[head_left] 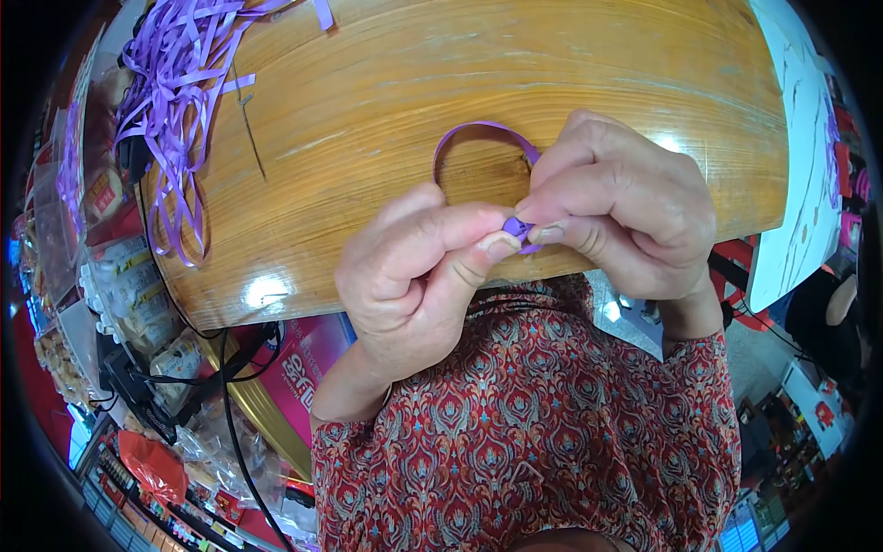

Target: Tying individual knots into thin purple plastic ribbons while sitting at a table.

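Note:
A purple ribbon (486,124) is held between my two hands over the near edge of the wooden table (368,101). Its slack part arches up in a loop beyond my fingers, and a small bunched or knotted bit sits at the fingertips. My left hand (414,271) pinches this bit between thumb and forefinger from the left. From the right, my right hand (635,207) pinches the same ribbon, thumb and forefinger close to the left fingertips. The fingers partly cover the bunched bit, so its exact form cannot be made out.
A heap of purple ribbons (184,55) hangs over the table's far left corner. Beside it lies a thin metal hook tool (250,129). Packaged goods (133,285), a black cable (235,432) and a red plastic bag (152,465) are at left. A white marbled surface (782,202) adjoins the right side.

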`<state>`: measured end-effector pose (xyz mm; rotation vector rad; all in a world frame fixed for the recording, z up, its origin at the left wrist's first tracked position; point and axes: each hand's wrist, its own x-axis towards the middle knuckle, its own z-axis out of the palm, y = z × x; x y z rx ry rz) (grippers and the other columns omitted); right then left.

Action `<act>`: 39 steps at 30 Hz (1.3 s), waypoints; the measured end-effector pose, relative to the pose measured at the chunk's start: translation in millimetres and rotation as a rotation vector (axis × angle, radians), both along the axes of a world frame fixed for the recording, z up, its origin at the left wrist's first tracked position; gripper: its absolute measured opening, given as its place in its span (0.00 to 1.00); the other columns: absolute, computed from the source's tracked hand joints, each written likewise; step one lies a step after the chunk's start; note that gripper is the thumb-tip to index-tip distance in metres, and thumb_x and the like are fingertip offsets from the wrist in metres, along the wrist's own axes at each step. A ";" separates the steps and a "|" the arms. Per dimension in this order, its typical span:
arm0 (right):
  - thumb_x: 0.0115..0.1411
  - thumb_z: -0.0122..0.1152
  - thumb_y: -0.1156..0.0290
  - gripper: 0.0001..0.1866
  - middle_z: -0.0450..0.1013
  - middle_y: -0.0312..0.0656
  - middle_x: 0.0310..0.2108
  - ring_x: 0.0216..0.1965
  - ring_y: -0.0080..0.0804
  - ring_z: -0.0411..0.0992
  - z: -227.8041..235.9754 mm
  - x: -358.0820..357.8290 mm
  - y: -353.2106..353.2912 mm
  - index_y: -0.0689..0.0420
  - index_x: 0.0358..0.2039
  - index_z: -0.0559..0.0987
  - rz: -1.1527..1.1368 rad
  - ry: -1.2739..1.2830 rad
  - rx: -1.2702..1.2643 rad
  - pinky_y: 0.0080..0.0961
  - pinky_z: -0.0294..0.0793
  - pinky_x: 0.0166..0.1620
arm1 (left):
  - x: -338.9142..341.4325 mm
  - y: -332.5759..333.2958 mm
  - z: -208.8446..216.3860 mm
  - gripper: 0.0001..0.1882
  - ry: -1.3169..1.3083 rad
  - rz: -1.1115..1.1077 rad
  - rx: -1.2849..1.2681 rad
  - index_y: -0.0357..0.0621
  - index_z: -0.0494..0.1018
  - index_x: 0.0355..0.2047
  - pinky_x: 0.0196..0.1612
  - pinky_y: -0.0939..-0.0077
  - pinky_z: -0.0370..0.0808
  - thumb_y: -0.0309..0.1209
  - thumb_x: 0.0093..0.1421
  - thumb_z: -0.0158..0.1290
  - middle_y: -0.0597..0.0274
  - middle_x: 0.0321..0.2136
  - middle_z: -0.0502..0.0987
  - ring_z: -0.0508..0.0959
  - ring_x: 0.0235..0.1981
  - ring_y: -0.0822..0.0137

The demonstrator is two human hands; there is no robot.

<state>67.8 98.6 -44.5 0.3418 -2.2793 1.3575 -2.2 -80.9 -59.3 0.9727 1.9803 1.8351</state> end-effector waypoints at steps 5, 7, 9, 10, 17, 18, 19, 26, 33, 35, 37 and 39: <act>0.47 0.64 0.77 0.07 0.72 0.44 0.23 0.23 0.31 0.70 1.7 -3.4 4.5 0.64 0.27 0.78 0.069 -0.053 -0.083 0.22 0.65 0.25 | -1.8 5.9 -5.2 0.08 -0.038 -0.020 0.099 0.36 0.77 0.29 0.18 0.82 0.57 0.20 0.46 0.62 0.67 0.15 0.67 0.62 0.16 0.75; 0.46 0.64 0.77 0.06 0.72 0.45 0.23 0.24 0.31 0.70 2.4 -4.3 5.1 0.64 0.27 0.78 0.043 -0.073 -0.093 0.22 0.67 0.25 | -2.7 12.0 -3.5 0.08 0.006 -0.005 0.100 0.36 0.76 0.29 0.18 0.82 0.57 0.20 0.46 0.62 0.67 0.16 0.67 0.62 0.16 0.75; 0.46 0.64 0.77 0.07 0.72 0.45 0.24 0.24 0.31 0.71 3.7 -5.9 6.5 0.64 0.27 0.78 0.044 -0.094 -0.104 0.22 0.67 0.26 | -3.5 12.6 -3.2 0.08 0.047 0.009 0.097 0.36 0.76 0.28 0.18 0.82 0.57 0.20 0.46 0.62 0.66 0.16 0.67 0.63 0.16 0.75; 0.46 0.64 0.78 0.07 0.72 0.45 0.24 0.25 0.32 0.71 3.6 -6.3 7.1 0.64 0.27 0.78 0.048 -0.111 -0.111 0.22 0.68 0.26 | -4.9 12.0 -3.4 0.08 0.054 -0.001 0.095 0.36 0.76 0.29 0.19 0.82 0.58 0.20 0.46 0.61 0.67 0.16 0.67 0.63 0.17 0.75; 0.45 0.65 0.77 0.14 0.73 0.45 0.26 0.27 0.31 0.72 3.1 -7.8 12.9 0.67 0.34 0.79 0.033 -0.105 -0.083 0.21 0.68 0.28 | -12.6 15.5 -9.6 0.07 -0.080 -0.021 0.144 0.36 0.75 0.30 0.22 0.84 0.60 0.18 0.49 0.59 0.66 0.18 0.69 0.65 0.19 0.76; 0.45 0.65 0.76 0.15 0.74 0.45 0.26 0.27 0.31 0.72 4.6 -7.5 13.2 0.67 0.35 0.78 0.022 -0.117 -0.081 0.21 0.68 0.28 | -12.8 15.1 -8.9 0.07 -0.079 -0.018 0.143 0.36 0.75 0.30 0.22 0.84 0.60 0.18 0.49 0.59 0.66 0.18 0.69 0.65 0.19 0.76; 0.45 0.66 0.75 0.17 0.74 0.45 0.25 0.27 0.31 0.73 5.5 -7.5 12.8 0.67 0.37 0.78 0.012 -0.130 -0.080 0.21 0.68 0.28 | -13.0 14.9 -7.8 0.07 -0.082 -0.022 0.138 0.36 0.75 0.31 0.22 0.84 0.61 0.18 0.49 0.59 0.66 0.18 0.69 0.66 0.19 0.76; 0.41 0.69 0.73 0.20 0.73 0.44 0.24 0.25 0.32 0.72 4.6 -9.1 11.2 0.67 0.36 0.78 -0.014 -0.019 0.012 0.22 0.67 0.26 | -16.1 14.2 -1.8 0.07 0.016 -0.010 0.049 0.36 0.76 0.30 0.22 0.83 0.62 0.19 0.49 0.59 0.65 0.18 0.69 0.67 0.19 0.74; 0.38 0.70 0.74 0.18 0.73 0.42 0.25 0.23 0.31 0.69 3.0 -7.9 6.7 0.63 0.33 0.80 -0.103 0.079 0.201 0.21 0.65 0.24 | -17.8 9.3 -0.3 0.08 0.051 0.006 0.014 0.37 0.76 0.31 0.20 0.82 0.61 0.20 0.48 0.60 0.64 0.18 0.70 0.66 0.18 0.74; 0.37 0.70 0.75 0.18 0.72 0.41 0.25 0.23 0.30 0.68 3.7 -6.7 8.4 0.62 0.33 0.80 -0.114 0.094 0.215 0.22 0.64 0.23 | -17.6 8.2 5.0 0.10 0.114 -0.031 -0.054 0.37 0.77 0.31 0.19 0.81 0.60 0.22 0.47 0.62 0.65 0.18 0.70 0.65 0.17 0.73; 0.35 0.69 0.76 0.18 0.72 0.40 0.25 0.22 0.29 0.67 7.3 -6.1 10.2 0.61 0.32 0.80 -0.091 0.098 0.251 0.21 0.63 0.22 | -19.4 7.6 8.6 0.11 0.143 -0.068 -0.033 0.37 0.77 0.31 0.19 0.80 0.59 0.24 0.46 0.63 0.64 0.18 0.71 0.65 0.16 0.73; 0.35 0.69 0.76 0.18 0.72 0.40 0.25 0.22 0.29 0.67 10.2 -5.2 9.1 0.61 0.32 0.80 -0.069 0.107 0.258 0.20 0.63 0.22 | -19.3 7.1 10.6 0.14 0.188 -0.096 0.008 0.37 0.77 0.32 0.18 0.79 0.59 0.26 0.43 0.64 0.63 0.19 0.74 0.64 0.16 0.72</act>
